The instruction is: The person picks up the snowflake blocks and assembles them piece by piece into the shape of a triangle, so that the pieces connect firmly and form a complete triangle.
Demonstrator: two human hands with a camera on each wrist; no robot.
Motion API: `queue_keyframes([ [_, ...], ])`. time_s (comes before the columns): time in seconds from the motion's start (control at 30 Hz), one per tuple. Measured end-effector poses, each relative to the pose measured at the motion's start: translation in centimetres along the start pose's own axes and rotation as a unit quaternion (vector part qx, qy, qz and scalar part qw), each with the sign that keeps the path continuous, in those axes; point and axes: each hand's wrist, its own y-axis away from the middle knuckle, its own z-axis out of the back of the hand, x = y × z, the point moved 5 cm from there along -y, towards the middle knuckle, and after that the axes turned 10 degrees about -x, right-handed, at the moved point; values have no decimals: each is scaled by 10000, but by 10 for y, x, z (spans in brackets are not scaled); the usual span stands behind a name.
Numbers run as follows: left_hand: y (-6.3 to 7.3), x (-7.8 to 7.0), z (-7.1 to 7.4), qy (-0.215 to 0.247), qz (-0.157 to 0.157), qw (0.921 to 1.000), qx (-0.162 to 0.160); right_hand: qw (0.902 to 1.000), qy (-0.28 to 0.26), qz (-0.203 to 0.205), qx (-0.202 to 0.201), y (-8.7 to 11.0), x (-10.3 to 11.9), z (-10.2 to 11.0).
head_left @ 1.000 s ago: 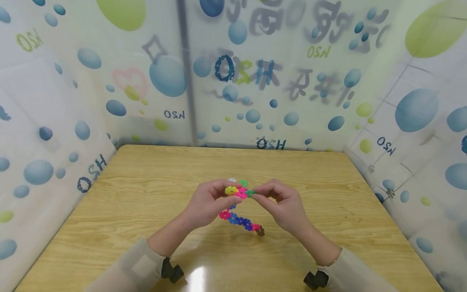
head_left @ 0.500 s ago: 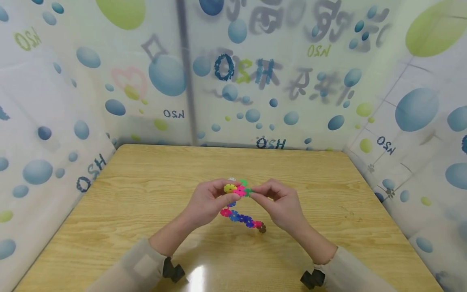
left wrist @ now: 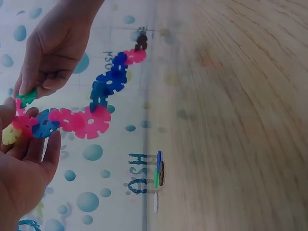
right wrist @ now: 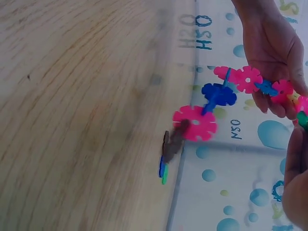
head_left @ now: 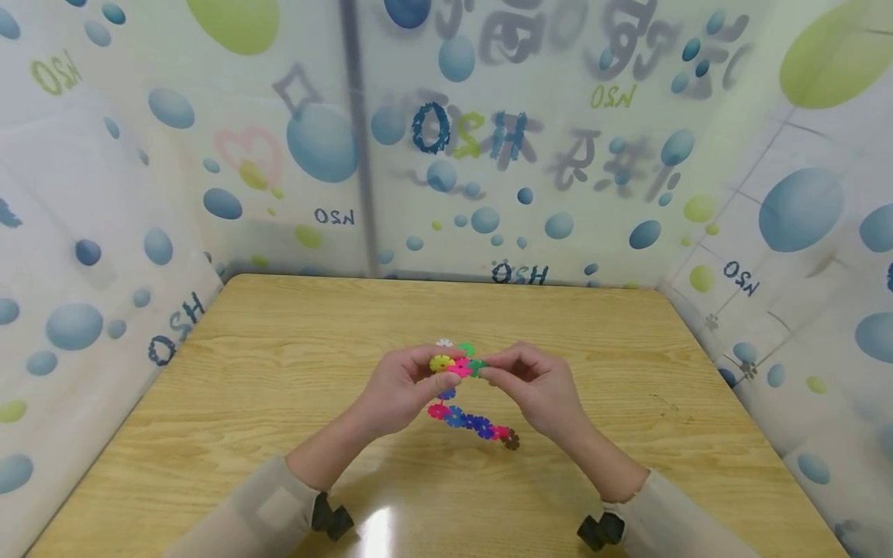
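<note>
A wooden tabletop (head_left: 307,318) spread across the lower frame. Just left of centre, the left hand (head_left: 399,391), closed to a pinch, held a chain (head_left: 483,426) of flower-shaped discs that trailed below centre, toward the right. Right of centre, the right hand (head_left: 540,387), also pinched narrow, gripped a green disc (head_left: 477,368) at the edge of a pink disc (head_left: 460,367). Joining them well likely called for aligned slots, a steady left hold and gentle, even pressure.

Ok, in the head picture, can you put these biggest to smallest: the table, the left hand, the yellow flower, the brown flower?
1. Table
2. Left hand
3. Yellow flower and brown flower: they look about alike, so I can't rank them.
</note>
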Motion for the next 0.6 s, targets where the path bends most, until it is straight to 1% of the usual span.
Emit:
queue_keyframes([
  [0.13,0,-2,-5,207,-248,9994,141,9998,12,179,29,-1,2,2],
  [0.2,0,-4,-7,273,-392,9988,126,9996,2,270,31,-1,4,3],
  [0.3,-1,-6,-8,235,-547,9982,21,9993,-53,366,62,-2,5,3],
  [0.43,-1,-6,-8,102,-540,9985,-50,9987,-11,497,130,-2,7,1],
  [0.6,-2,-7,-10,3,-413,9991,59,9982,98,579,140,-2,8,-2],
])
